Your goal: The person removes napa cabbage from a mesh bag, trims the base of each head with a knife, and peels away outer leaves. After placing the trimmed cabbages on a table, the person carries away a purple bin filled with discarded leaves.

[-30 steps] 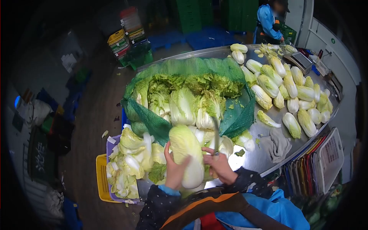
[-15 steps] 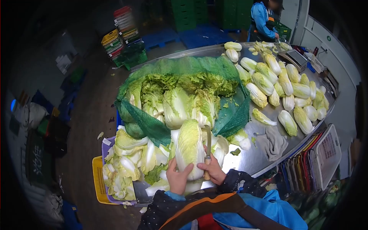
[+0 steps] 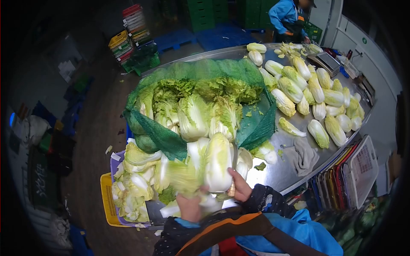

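In front of me stands a pale napa cabbage, its leafy end pointing away. My right hand is closed around the wooden handle of a knife and sits against the cabbage's right side; the blade points away beside it. On the left, my left hand is closed and smeared by motion, with a blurred outer cabbage leaf at its fingers. Behind the cabbage, a green mesh bag lies open with several untrimmed cabbages inside.
A purple crate full of loose leaves stands left, beside a yellow basket. Several trimmed cabbages and a grey cloth lie on the metal table. Another person stands at the far end, near a scale.
My left hand has moved off the cabbage down and left, with a leaf now separated from it. The cabbage shows a paler surface. The right hand keeps the knife.
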`<state>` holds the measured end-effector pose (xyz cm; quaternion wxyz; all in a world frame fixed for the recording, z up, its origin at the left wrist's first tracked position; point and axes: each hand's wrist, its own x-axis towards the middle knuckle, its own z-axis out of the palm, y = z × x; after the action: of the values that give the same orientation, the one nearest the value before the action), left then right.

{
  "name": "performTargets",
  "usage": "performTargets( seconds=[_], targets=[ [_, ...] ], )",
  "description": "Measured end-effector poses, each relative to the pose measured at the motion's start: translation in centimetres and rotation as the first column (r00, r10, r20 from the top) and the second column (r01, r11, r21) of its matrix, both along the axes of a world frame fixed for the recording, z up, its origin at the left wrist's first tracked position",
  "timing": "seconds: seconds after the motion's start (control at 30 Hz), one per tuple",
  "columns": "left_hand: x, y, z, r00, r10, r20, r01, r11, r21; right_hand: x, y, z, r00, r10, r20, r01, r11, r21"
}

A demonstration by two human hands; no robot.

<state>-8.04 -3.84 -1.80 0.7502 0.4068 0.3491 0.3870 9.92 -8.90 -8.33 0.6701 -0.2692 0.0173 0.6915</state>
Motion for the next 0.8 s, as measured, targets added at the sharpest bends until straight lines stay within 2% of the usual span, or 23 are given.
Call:
performTargets(
  seconds=[0.03, 0.07, 0.1, 0.13, 0.17, 0.2, 0.23, 0.27, 0.3, 0.33, 0.37, 0.4, 0.43, 0.47, 0.5, 0.53, 0.57, 0.6, 0.67, 0.73, 0.8],
  targets=[
    [-1.6, 0.8, -2.1, 1.000, 0.002, 0.003, -0.002, 1.000, -0.002, 0.2, -0.2, 0.8, 1.000, 0.002, 0.003, -0.002, 1.000, -0.002],
    [-3.3, 2.0, -5.7, 0.923, 0.042, -0.383, 0.028, 0.984, 0.175, 0.4, -0.4, 2.5, 0.994, -0.008, -0.112, 0.006, 1.000, -0.025],
    [-4.2, 2.6, -7.6, 0.700, 0.144, -0.699, 0.126, 0.939, 0.320, 0.4, -0.5, 3.8, 0.973, -0.023, -0.230, 0.012, 0.999, -0.049],
    [-4.2, 2.1, -5.2, 0.348, 0.248, -0.904, 0.286, 0.890, 0.354, 0.6, -0.3, 4.4, 0.980, -0.030, -0.198, 0.016, 0.997, -0.075],
    [-3.3, 2.1, -3.1, 0.345, 0.246, -0.906, 0.290, 0.890, 0.352, 0.7, -0.2, 4.8, 0.979, -0.033, -0.202, 0.018, 0.997, -0.076],
    [-1.8, 2.0, -0.7, 0.691, 0.103, -0.715, 0.192, 0.928, 0.319, 0.4, -0.5, 5.0, 0.980, -0.018, 0.199, 0.042, 0.992, -0.118],
    [-0.5, 1.7, 1.0, 0.925, 0.002, -0.380, 0.101, 0.963, 0.251, 0.2, -0.7, 5.7, 0.821, 0.026, 0.570, 0.067, 0.988, -0.141],
    [0.7, 1.3, 2.3, 0.926, 0.015, -0.378, 0.088, 0.963, 0.254, -0.3, -0.9, 7.2, 0.756, -0.027, 0.654, 0.092, 0.994, -0.064],
    [1.9, 1.0, 3.3, 0.985, -0.048, -0.168, 0.066, 0.993, 0.101, -0.1, -0.9, 7.2, 0.754, -0.026, 0.656, 0.084, 0.995, -0.057],
    [2.6, 1.0, 3.9, 0.995, -0.081, 0.063, 0.084, 0.995, -0.051, 0.4, -1.2, 6.9, 0.790, -0.103, 0.604, 0.114, 0.993, 0.021],
    [2.8, 1.3, 3.9, 0.994, -0.084, 0.068, 0.087, 0.995, -0.047, 0.8, -1.5, 6.7, 0.822, -0.176, 0.542, 0.153, 0.984, 0.088],
    [2.9, 1.7, 3.4, 0.982, -0.084, 0.169, 0.121, 0.969, -0.218, 1.1, -1.0, 6.5, 0.887, -0.146, 0.439, 0.142, 0.989, 0.044],
    [3.3, 2.2, 2.7, 0.960, -0.073, 0.269, 0.174, 0.911, -0.374, 1.0, -0.9, 5.7, 0.882, -0.161, 0.443, 0.156, 0.987, 0.048],
    [3.6, 2.3, 0.2, 0.967, -0.085, 0.239, 0.173, 0.911, -0.374, 0.5, -0.8, 4.7, 0.927, -0.045, 0.373, 0.037, 0.999, 0.027],
    [3.5, 1.6, 0.1, 0.966, -0.096, 0.242, 0.184, 0.909, -0.373, 0.1, -0.7, 4.1, 0.952, 0.079, 0.297, -0.087, 0.996, 0.015],
    [3.4, 0.9, 0.2, 0.978, -0.125, -0.168, 0.115, 0.991, -0.066, -0.1, -0.8, 3.6, 0.964, 0.085, 0.254, -0.088, 0.996, -0.002],
    [3.5, 0.3, 0.5, 0.846, 0.001, -0.534, 0.161, 0.953, 0.258, -0.3, -0.8, 3.4, 0.964, 0.078, 0.253, -0.081, 0.997, -0.001],
    [3.9, -0.5, 1.3, 0.809, 0.129, -0.574, 0.160, 0.891, 0.425, -0.6, -0.9, 3.3, 0.969, 0.077, 0.234, -0.072, 0.997, -0.032],
    [3.5, -0.4, 0.4, 0.816, 0.147, -0.560, 0.135, 0.893, 0.430, -1.2, -1.0, 3.4, 0.974, 0.079, 0.211, -0.066, 0.996, -0.067],
    [3.4, 0.0, -0.9, 0.828, 0.164, -0.536, 0.110, 0.890, 0.443, -1.1, -1.1, 4.3, 0.936, 0.067, 0.346, -0.054, 0.997, -0.047],
    [3.1, 0.3, -2.2, 0.930, 0.216, -0.296, -0.127, 0.948, 0.293, -0.8, -1.5, 3.6, 0.953, 0.074, 0.294, -0.069, 0.997, -0.028]
  ],
)
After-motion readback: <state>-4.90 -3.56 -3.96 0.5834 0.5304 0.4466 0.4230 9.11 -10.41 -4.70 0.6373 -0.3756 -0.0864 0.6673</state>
